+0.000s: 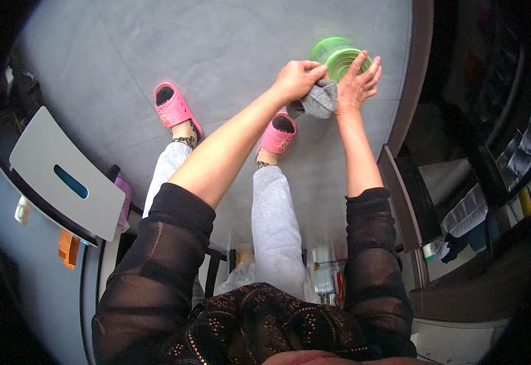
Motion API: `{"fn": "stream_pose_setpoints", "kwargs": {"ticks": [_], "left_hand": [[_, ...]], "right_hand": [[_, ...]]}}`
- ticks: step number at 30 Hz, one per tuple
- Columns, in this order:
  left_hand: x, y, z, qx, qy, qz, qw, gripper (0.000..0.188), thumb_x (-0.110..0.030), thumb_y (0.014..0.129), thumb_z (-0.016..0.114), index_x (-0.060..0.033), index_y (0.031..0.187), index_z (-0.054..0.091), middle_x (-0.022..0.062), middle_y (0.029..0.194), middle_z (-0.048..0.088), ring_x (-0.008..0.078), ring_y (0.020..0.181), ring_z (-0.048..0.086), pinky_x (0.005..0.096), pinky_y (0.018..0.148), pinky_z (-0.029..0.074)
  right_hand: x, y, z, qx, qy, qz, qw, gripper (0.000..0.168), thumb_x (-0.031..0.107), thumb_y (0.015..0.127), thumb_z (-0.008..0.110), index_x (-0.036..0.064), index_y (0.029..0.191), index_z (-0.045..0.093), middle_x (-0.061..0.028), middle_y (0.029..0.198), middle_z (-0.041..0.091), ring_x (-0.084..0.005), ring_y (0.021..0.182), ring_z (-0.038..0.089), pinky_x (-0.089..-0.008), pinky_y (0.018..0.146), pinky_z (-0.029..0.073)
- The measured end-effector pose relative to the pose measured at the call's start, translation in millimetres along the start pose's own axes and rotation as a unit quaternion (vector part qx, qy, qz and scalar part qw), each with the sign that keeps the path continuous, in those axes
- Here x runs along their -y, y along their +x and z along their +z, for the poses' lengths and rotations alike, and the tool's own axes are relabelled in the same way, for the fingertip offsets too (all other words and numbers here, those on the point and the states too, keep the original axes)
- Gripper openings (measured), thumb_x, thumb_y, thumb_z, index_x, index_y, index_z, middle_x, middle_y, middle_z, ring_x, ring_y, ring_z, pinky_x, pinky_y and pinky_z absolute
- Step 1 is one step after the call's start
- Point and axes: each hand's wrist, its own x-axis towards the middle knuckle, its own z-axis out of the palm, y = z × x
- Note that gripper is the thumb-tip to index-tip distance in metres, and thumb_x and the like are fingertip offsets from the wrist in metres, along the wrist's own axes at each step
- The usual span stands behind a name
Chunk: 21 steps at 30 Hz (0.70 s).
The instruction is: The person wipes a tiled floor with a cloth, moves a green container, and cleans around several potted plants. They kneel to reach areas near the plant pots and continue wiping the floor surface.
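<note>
A round green plastic container [333,49] is tilted above the grey floor, with a face of concentric rings turned towards me. My right hand [356,89] holds it at its right side, the fingers spread over the edge. In my left hand [298,78] is a bunched grey cloth [321,98], which hangs between my hands just below the container. The left fingertips are close to the container's lower left rim; whether they touch it I cannot tell. The inside of the container is turned away and hidden.
Pink clogs [173,107] are on my feet on the grey tiled floor [229,50]. To the left stands a white stool or chair seat [67,171] with a slot. A dark wooden furniture edge [413,77] runs along the right, with bagged things [466,214] on shelves.
</note>
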Motion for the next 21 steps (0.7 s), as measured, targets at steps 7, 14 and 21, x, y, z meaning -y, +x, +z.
{"fn": "stream_pose_setpoints", "kwargs": {"ticks": [7,14,21], "left_hand": [[-18.2,7.6,18.6,-0.113,0.261,-0.068,0.956,0.056,-0.052,0.078,0.062,-0.0059,0.11,0.064,0.0199,0.099,0.065,0.033,0.096,0.062,0.042,0.084,0.049],[-13.5,17.7,11.6,-0.048,0.298,-0.034,0.953,0.048,-0.049,0.081,0.059,-0.0108,0.109,0.065,0.0168,0.102,0.065,0.0312,0.099,0.061,0.0414,0.086,0.048],[2.3,-14.9,-15.2,0.001,0.27,0.042,0.962,0.046,-0.045,0.084,0.056,-0.0045,0.103,0.064,0.0214,0.085,0.065,0.0341,0.084,0.064,0.0421,0.076,0.049]], "right_hand": [[-31.5,13.2,-25.8,0.054,0.227,-0.057,0.971,0.077,0.014,0.078,0.067,0.008,0.142,0.025,-0.0208,0.139,0.03,-0.037,0.122,0.041,-0.0418,0.101,0.035],[-80.1,0.6,-3.3,0.344,0.65,0.379,0.562,0.07,0.027,0.078,0.075,0.002,0.132,0.039,-0.0145,0.123,0.05,-0.0218,0.105,0.055,-0.0365,0.081,0.05],[-42.1,-21.3,-23.1,0.259,0.723,0.29,0.571,0.059,0.014,0.079,0.07,0.004,0.129,0.041,-0.0109,0.121,0.051,-0.0202,0.111,0.05,-0.0355,0.094,0.042]]}}
